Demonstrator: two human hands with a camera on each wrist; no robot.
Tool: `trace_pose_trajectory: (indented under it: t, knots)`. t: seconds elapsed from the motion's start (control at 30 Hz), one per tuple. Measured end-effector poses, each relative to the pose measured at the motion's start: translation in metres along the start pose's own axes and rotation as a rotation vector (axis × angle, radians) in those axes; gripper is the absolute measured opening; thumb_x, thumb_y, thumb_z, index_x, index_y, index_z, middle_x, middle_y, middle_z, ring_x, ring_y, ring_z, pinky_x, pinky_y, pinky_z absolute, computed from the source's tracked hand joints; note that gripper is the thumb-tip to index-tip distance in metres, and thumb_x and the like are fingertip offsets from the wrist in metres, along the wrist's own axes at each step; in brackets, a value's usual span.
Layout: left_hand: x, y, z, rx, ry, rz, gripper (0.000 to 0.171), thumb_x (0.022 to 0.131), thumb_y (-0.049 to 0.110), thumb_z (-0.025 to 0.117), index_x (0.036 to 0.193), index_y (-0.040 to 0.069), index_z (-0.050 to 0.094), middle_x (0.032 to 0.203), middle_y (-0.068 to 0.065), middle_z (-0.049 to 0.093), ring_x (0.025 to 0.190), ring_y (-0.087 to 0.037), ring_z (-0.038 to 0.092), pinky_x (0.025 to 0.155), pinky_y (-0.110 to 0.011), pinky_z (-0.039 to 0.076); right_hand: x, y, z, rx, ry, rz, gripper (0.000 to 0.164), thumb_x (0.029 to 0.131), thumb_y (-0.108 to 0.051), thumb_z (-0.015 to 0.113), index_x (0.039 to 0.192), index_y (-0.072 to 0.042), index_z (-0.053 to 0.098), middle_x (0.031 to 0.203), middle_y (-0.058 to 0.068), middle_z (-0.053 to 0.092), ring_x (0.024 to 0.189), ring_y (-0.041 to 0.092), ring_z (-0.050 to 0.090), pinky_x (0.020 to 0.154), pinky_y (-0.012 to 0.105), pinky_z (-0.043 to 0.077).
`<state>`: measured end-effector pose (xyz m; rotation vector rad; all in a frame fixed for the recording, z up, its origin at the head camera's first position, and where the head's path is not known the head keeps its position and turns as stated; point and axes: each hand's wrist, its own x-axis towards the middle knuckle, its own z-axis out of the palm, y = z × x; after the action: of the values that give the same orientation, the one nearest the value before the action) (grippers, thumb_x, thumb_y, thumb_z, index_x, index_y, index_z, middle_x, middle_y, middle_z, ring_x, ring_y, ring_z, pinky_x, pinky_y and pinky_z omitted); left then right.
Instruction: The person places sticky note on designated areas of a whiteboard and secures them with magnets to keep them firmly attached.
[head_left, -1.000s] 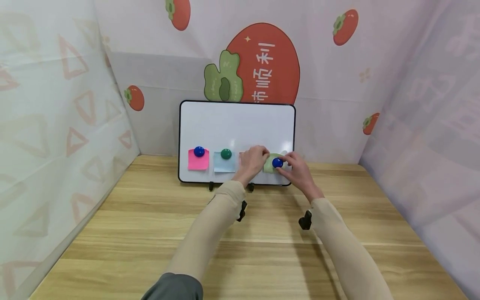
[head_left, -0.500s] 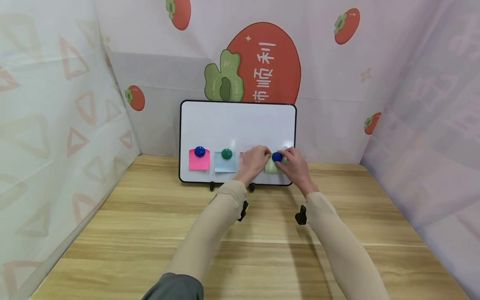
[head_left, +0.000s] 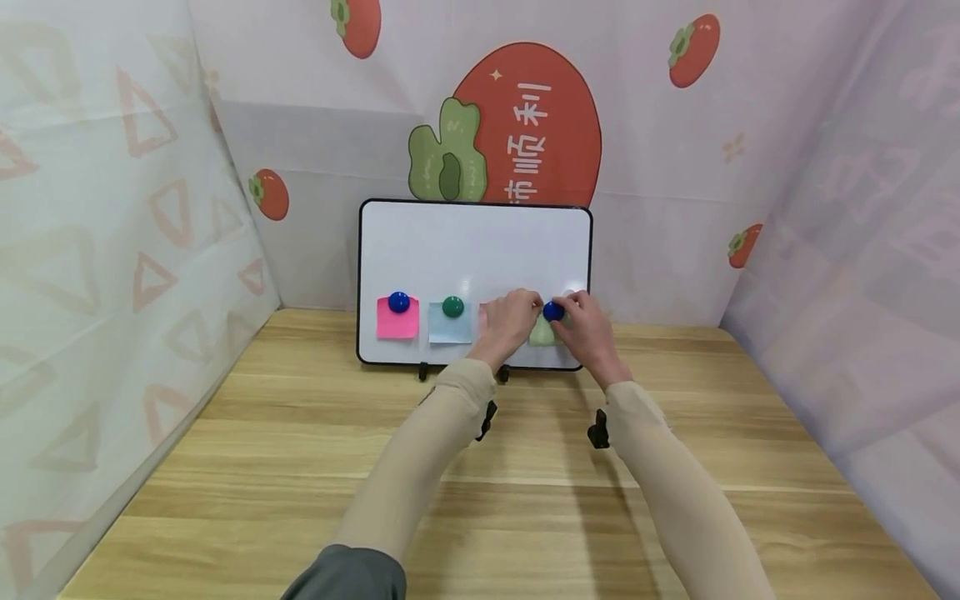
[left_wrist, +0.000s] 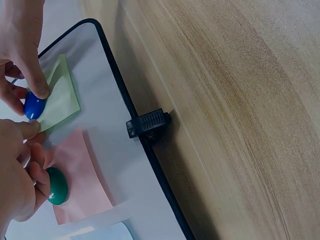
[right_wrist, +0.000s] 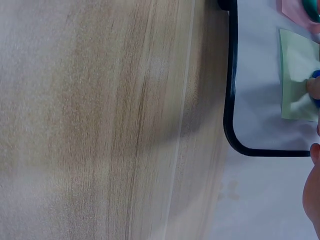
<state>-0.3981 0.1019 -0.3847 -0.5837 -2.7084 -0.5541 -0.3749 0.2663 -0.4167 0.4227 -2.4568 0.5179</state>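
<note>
In the head view a small whiteboard (head_left: 472, 246) stands upright on the table. My right hand (head_left: 587, 329) pinches a round blue magnet (head_left: 552, 311) against the upper part of a pale green sticky note (left_wrist: 62, 97) at the board's lower right. At that note's upper left corner my left hand (head_left: 512, 321) pinches the paper between thumb and finger. Behind the left hand is a pink note (left_wrist: 82, 185) under a green magnet (left_wrist: 58, 186), both mostly hidden in the head view. The right wrist view catches only part of the right hand, at its right edge.
To the left on the board hang a bright pink note (head_left: 397, 323) under a blue magnet (head_left: 399, 302) and a light blue note (head_left: 448, 329) under a green magnet (head_left: 453, 307). Black feet (left_wrist: 148, 123) support the board on the wooden table (head_left: 315, 467). Printed cloth (head_left: 660, 150) hangs behind.
My right hand has moved the blue magnet slightly up, from the middle of the green note to near its top edge. The left hand has stayed at the note's corner.
</note>
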Motion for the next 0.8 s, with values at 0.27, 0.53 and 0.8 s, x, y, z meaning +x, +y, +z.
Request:
trace_pose_trajectory:
  t: [0.27,0.53,0.8]
  knots:
    - [-0.004,-0.001,-0.001,0.036,0.021,0.032,0.023,0.101,0.030,0.057,0.113,0.023,0.075,0.106,0.005,0.072,0.067,-0.010,0.056,0.054,-0.023,0.041,-0.001,-0.003,0.001,-0.012,0.020,-0.009,0.041,0.085,-0.009,0.077,0.124,-0.001,0.065,0.112,0.018,0.057,0.100,0.034,0.058,0.081,0.047,0.053]
    - [-0.010,-0.004,-0.005,0.140,0.021,0.033,0.026,0.100,0.033,0.059,0.123,0.026,0.067,0.112,0.005,0.062,0.058,-0.015,0.052,0.048,-0.027,0.040,-0.001,-0.006,0.000,-0.049,0.034,-0.055,0.049,0.082,-0.012,0.079,0.128,-0.002,0.064,0.113,0.020,0.061,0.098,0.036,0.057,0.075,0.046,0.051]
    - [-0.012,-0.014,-0.007,0.145,0.018,0.114,0.027,0.098,0.028,0.061,0.124,0.022,0.067,0.111,0.002,0.062,0.061,-0.014,0.055,0.051,-0.027,0.043,-0.008,-0.009,0.000,-0.030,0.030,-0.039,0.053,0.086,-0.020,0.078,0.132,0.000,0.060,0.119,0.023,0.058,0.105,0.039,0.056,0.085,0.050,0.049]
